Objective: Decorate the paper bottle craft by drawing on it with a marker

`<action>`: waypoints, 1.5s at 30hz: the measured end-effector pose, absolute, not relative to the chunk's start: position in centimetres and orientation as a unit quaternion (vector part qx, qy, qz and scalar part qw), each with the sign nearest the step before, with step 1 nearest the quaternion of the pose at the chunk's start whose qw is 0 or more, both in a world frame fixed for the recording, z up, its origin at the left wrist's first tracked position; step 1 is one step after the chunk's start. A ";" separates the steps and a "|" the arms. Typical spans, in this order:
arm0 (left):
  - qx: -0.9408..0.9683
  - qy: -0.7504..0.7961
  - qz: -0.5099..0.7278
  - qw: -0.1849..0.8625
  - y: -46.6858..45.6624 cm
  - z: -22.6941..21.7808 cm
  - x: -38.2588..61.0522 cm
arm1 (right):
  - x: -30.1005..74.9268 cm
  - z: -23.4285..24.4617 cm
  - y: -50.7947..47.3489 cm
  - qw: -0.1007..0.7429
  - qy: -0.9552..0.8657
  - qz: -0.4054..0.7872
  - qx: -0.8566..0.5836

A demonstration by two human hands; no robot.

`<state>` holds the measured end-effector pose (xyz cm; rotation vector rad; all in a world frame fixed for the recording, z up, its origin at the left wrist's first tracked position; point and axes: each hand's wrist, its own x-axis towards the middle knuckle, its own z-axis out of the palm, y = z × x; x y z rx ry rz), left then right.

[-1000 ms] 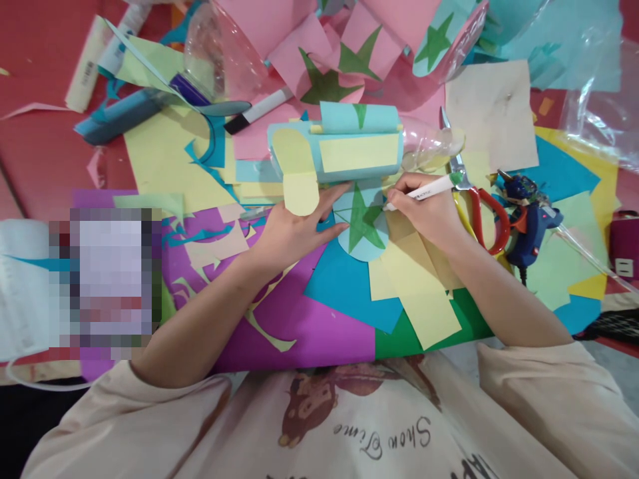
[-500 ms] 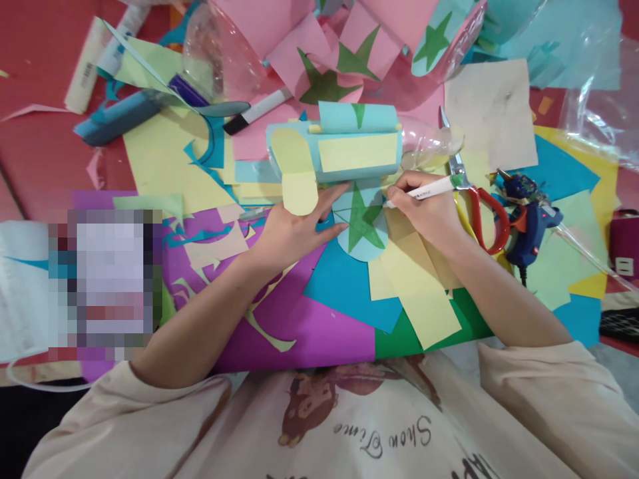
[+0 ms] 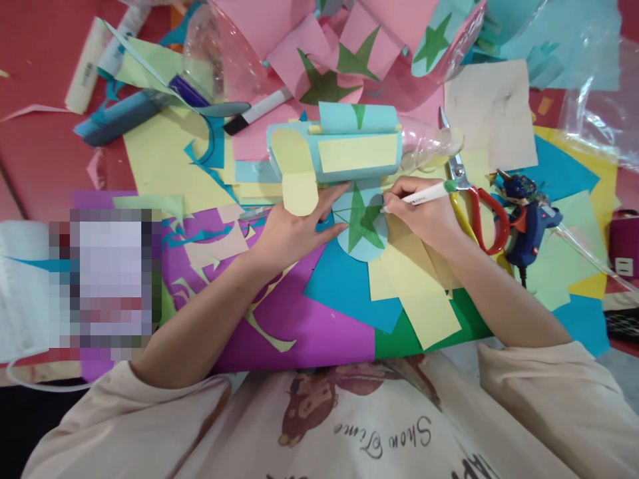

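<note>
My right hand point(image 3: 417, 207) is closed round a white marker point(image 3: 430, 193) with a green end. The marker's tip is at the right arm of a green star point(image 3: 360, 223), drawn on a light blue paper flap point(image 3: 369, 247) with a rounded end. On the flap's left side my left hand point(image 3: 299, 223) lies with its fingers apart, thumb and fingertip touching the paper. Just above is a bottle wrapped in light blue paper point(image 3: 292, 163), lying on its side with its clear neck point(image 3: 432, 140) to the right. A yellow paper strip point(image 3: 357, 153) and a yellow rounded piece point(image 3: 299, 193) are on it.
Red-handled scissors point(image 3: 486, 219) and a blue glue gun point(image 3: 532, 233) lie to the right. Pink paper with green stars point(image 3: 359, 53) stands at the back. Purple card point(image 3: 309, 339), yellow paper pieces point(image 3: 429, 313) and a black-capped marker point(image 3: 257, 110) lie around.
My right hand has shifted slightly, and the marker's tip has moved a little left and down along the star's right arm. My left hand stays where it was.
</note>
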<state>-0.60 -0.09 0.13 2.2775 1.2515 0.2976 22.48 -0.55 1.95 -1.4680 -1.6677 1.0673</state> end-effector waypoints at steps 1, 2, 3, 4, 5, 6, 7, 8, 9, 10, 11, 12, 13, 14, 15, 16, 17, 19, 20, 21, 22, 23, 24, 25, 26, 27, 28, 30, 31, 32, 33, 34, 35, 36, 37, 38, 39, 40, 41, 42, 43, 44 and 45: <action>0.840 0.462 0.109 0.261 -0.1 0.2 -0.6 | 22.5 2.0 -0.5 0.333 -0.636 0.415 -0.559; 0.840 0.463 0.108 0.263 -0.1 0.2 -0.6 | 22.5 2.0 -0.5 0.338 -0.632 0.420 -0.557; 0.839 0.464 0.106 0.264 -0.1 0.3 -0.6 | 22.6 2.0 -0.4 0.350 -0.624 0.424 -0.556; 0.839 0.465 0.106 0.264 -0.1 0.3 -0.6 | 22.6 2.0 -0.4 0.366 -0.613 0.427 -0.555; 0.839 0.465 0.105 0.263 -0.1 0.3 -0.5 | 22.7 2.0 -0.3 0.385 -0.601 0.428 -0.555; 0.839 0.465 0.106 0.261 -0.1 0.3 -0.5 | 22.8 2.0 -0.2 0.403 -0.591 0.427 -0.553; 0.841 0.464 0.108 0.257 -0.1 0.2 -0.5 | 22.8 2.0 -0.2 0.417 -0.585 0.428 -0.549; 0.843 0.463 0.111 0.251 -0.1 0.1 -0.5 | 22.9 2.0 -0.2 0.427 -0.583 0.432 -0.540; 0.846 0.461 0.115 0.244 -0.2 0.0 -0.6 | 23.0 2.0 -0.2 0.433 -0.587 0.436 -0.527; 0.848 0.458 0.119 0.237 -0.2 -0.1 -0.6 | 23.0 2.0 -0.2 0.437 -0.594 0.440 -0.513; 0.851 0.455 0.122 0.231 -0.2 -0.2 -0.6 | 23.0 2.0 -0.3 0.439 -0.603 0.443 -0.497; 0.854 0.453 0.124 0.225 -0.2 -0.3 -0.6 | 23.0 2.0 -0.4 0.440 -0.614 0.444 -0.483; 0.856 0.451 0.125 0.219 -0.3 -0.3 -0.6 | 22.9 2.0 -0.5 0.438 -0.625 0.443 -0.471; 0.858 0.451 0.125 0.214 -0.3 -0.4 -0.6 | 22.8 2.0 -0.7 0.433 -0.636 0.441 -0.462; 0.859 0.451 0.123 0.210 -0.3 -0.4 -0.6 | 22.7 2.1 -0.9 0.425 -0.645 0.442 -0.455; 0.860 0.451 0.120 0.206 -0.3 -0.4 -0.6 | 22.5 2.1 -1.1 0.417 -0.652 0.447 -0.449; 0.862 0.450 0.116 0.201 -0.4 -0.4 -0.6 | 22.3 2.2 -1.4 0.407 -0.655 0.457 -0.443; 0.868 0.446 0.108 0.192 -0.4 -0.3 -0.6 | 21.9 2.1 -1.8 0.389 -0.650 0.484 -0.437; 0.871 0.442 0.104 0.188 -0.4 -0.3 -0.6 | 21.7 1.9 -2.0 0.384 -0.645 0.497 -0.436; 0.874 0.439 0.102 0.183 -0.4 -0.3 -0.6 | 21.6 1.7 -2.1 0.381 -0.640 0.507 -0.434; 0.875 0.438 0.101 0.180 -0.4 -0.4 -0.6 | 21.5 1.4 -2.2 0.378 -0.637 0.515 -0.430; 0.876 0.438 0.099 0.179 -0.4 -0.4 -0.6 | 21.4 1.2 -2.3 0.377 -0.636 0.520 -0.427; 0.875 0.439 0.099 0.180 -0.4 -0.4 -0.6 | 21.3 0.9 -2.3 0.376 -0.636 0.524 -0.424; 0.873 0.441 0.099 0.184 -0.4 -0.4 -0.6 | 21.3 0.7 -2.2 0.374 -0.637 0.526 -0.420; 0.870 0.444 0.097 0.189 -0.4 -0.3 -0.5 | 21.3 0.5 -2.2 0.371 -0.639 0.528 -0.419; 0.868 0.448 0.095 0.195 -0.4 -0.3 -0.5 | 21.3 0.4 -2.2 0.366 -0.641 0.529 -0.419; 0.865 0.450 0.090 0.200 -0.4 -0.2 -0.5 | 21.3 0.4 -2.2 0.363 -0.642 0.529 -0.419; 0.862 0.454 0.080 0.209 -0.4 0.0 -0.4 | 21.2 0.5 -2.1 0.360 -0.645 0.530 -0.417; 0.861 0.455 0.075 0.213 -0.4 0.1 -0.4 | 21.2 0.5 -2.2 0.358 -0.646 0.529 -0.418; 0.860 0.456 0.074 0.217 -0.4 0.2 -0.4 | 21.2 0.6 -2.2 0.357 -0.646 0.529 -0.419; 0.859 0.456 0.073 0.221 -0.4 0.2 -0.3 | 21.2 0.6 -2.2 0.354 -0.646 0.528 -0.422; 0.858 0.456 0.075 0.224 -0.4 0.2 -0.3 | 21.2 0.6 -2.2 0.351 -0.646 0.528 -0.425; 0.857 0.456 0.077 0.227 -0.4 0.2 -0.3 | 21.3 0.6 -2.2 0.349 -0.645 0.528 -0.428; 0.856 0.456 0.079 0.229 -0.4 0.2 -0.3 | 21.3 0.5 -2.2 0.346 -0.646 0.528 -0.429; 0.856 0.456 0.081 0.232 -0.4 0.2 -0.3 | 21.3 0.5 -2.2 0.344 -0.647 0.528 -0.430; 0.856 0.454 0.082 0.233 -0.4 0.1 -0.3 | 21.3 0.5 -2.2 0.342 -0.648 0.527 -0.430; 0.856 0.453 0.084 0.233 -0.4 0.1 -0.4 | 21.3 0.5 -2.1 0.339 -0.651 0.526 -0.430; 0.857 0.453 0.087 0.232 -0.3 0.1 -0.4 | 21.3 0.5 -2.1 0.337 -0.653 0.524 -0.431; 0.857 0.452 0.089 0.230 -0.3 0.0 -0.4 | 21.3 0.6 -2.1 0.335 -0.655 0.523 -0.430; 0.857 0.452 0.092 0.229 -0.3 0.0 -0.4 | 21.3 0.6 -2.1 0.333 -0.657 0.522 -0.430; 0.857 0.452 0.094 0.229 -0.3 0.0 -0.4 | 21.3 0.6 -2.1 0.333 -0.658 0.522 -0.429; 0.857 0.452 0.095 0.229 -0.3 0.0 -0.5 | 21.3 0.7 -2.1 0.334 -0.659 0.522 -0.428; 0.857 0.451 0.094 0.230 -0.3 0.0 -0.4 | 21.3 0.7 -2.1 0.335 -0.658 0.521 -0.428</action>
